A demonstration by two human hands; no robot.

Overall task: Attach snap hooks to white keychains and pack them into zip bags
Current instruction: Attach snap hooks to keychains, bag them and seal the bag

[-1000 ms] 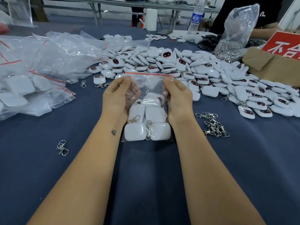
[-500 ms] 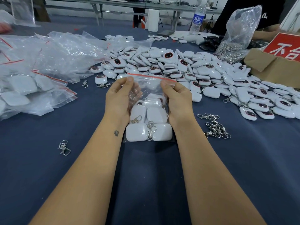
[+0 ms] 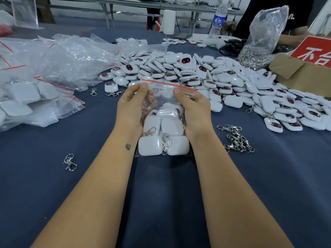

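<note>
Centrally in the frame, a clear zip bag [image 3: 165, 97] stands on the blue table [image 3: 53, 194], its long axis running from the lower centre up toward the keychain pile [image 3: 223, 81], with the red-striped mouth at the top, tilted slightly down to the right. Inside it, white keychains [image 3: 150, 145] with snap hooks [image 3: 167, 143] fill the lower half; the lowest two lie side by side on the cloth.

Both hands pinch the mouth. The left hand [image 3: 130, 106] has its thumb on the near face at the stripe's left end, and its fingers [image 3: 151, 100] show through the plastic behind. The right hand [image 3: 194, 108] has its thumb on the near face under the stripe toward the right end, with its fingers curled round the bag's right edge. The filled part lies between the two palms and wrists.

Loose hooks [image 3: 236, 138] lie at right centre of the frame, near the right wrist, and a single hook [image 3: 69, 161] lies at lower left. Packed bags [image 3: 26, 97] are heaped at the left edge. In the upper right stand a water bottle [image 3: 217, 19] with a blue label whose writing is too small to read, a big bag of hooks [image 3: 263, 38], and a cardboard box [image 3: 295, 72] bearing a red sign [image 3: 315, 52] with white Chinese characters, the first being "不".
</note>
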